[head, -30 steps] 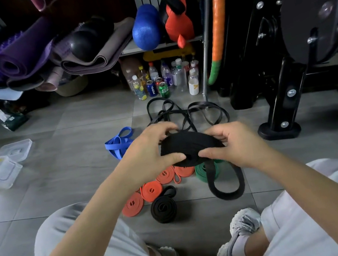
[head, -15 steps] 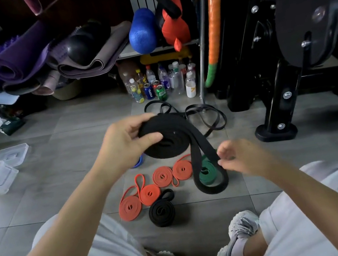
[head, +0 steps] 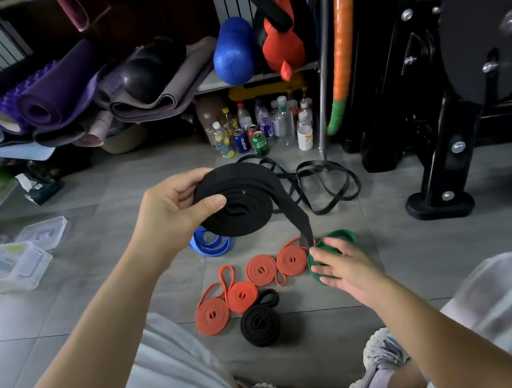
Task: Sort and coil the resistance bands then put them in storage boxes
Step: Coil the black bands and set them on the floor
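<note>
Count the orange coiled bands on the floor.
4, in a diagonal row on the tiles: nearest orange coil, second orange coil, third orange coil, farthest orange coil beside the green band. None seems hidden.

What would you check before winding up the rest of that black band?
1. Left hand has a firm grip on the black coil: ok, thumb lies across its face.
2. Tail wound in: not ok, it hangs loose toward the floor.
3. Right hand holds the tail: cannot tell; its fingers are at the tail's end, above the green band.
4. Storage box at hand: ok, on the floor at left.
5. Other bands coiled: not ok, thin black bands lie loose beyond.
</note>
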`<state>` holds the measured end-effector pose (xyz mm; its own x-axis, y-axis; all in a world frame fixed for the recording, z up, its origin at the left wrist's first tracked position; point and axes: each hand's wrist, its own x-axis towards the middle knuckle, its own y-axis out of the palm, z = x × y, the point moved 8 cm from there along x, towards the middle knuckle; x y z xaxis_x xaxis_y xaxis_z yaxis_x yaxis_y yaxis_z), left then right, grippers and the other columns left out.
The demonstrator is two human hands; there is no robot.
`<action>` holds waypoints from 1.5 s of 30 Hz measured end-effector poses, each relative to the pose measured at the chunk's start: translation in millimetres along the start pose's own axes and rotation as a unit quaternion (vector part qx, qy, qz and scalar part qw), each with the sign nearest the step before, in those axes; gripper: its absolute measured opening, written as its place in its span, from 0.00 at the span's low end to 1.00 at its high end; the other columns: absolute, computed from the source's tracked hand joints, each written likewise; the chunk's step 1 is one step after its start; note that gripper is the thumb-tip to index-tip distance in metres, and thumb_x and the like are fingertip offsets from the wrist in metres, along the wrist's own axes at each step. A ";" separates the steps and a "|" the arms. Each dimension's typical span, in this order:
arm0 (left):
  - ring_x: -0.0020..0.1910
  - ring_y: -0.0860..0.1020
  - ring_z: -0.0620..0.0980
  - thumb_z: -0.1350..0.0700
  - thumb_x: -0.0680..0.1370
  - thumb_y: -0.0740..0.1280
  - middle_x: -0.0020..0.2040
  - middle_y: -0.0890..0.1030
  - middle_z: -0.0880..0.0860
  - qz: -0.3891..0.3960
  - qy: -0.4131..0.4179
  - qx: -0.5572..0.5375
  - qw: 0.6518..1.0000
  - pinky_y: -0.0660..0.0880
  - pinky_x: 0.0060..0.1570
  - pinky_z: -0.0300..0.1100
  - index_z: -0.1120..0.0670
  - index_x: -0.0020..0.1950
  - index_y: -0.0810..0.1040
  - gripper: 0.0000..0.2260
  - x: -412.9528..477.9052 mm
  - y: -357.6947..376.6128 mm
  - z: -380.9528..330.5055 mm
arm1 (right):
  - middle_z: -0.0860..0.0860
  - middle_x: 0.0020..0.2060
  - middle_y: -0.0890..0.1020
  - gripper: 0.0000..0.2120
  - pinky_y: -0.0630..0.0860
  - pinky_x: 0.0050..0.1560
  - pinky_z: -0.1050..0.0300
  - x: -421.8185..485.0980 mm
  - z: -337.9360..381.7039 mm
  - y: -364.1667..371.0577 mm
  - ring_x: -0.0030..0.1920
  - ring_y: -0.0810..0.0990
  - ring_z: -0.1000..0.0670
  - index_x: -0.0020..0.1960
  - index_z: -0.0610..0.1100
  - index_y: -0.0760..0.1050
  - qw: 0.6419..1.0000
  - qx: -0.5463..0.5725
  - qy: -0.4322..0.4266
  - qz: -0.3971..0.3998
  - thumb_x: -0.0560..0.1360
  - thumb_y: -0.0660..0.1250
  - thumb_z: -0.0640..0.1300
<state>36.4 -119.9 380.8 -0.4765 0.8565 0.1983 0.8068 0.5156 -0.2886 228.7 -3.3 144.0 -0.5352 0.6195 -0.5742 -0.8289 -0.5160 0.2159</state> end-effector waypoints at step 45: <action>0.45 0.81 0.37 0.65 0.69 0.74 0.43 0.83 0.38 0.058 -0.072 0.189 0.978 0.75 0.47 0.31 0.37 0.43 0.80 0.20 -11.3 8.0 34.8 | 0.45 0.49 0.83 0.10 0.75 0.52 0.58 -17.9 45.0 -27.1 0.50 0.81 0.50 0.52 0.43 0.78 0.980 -0.177 -0.073 -0.060 0.75 0.67 0.49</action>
<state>36.1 -124.7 343.7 -0.4562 0.8897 0.0171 0.6844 0.3631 -0.6323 253.4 26.2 184.0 -0.4758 0.7529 -0.4547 -0.7927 -0.5911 -0.1491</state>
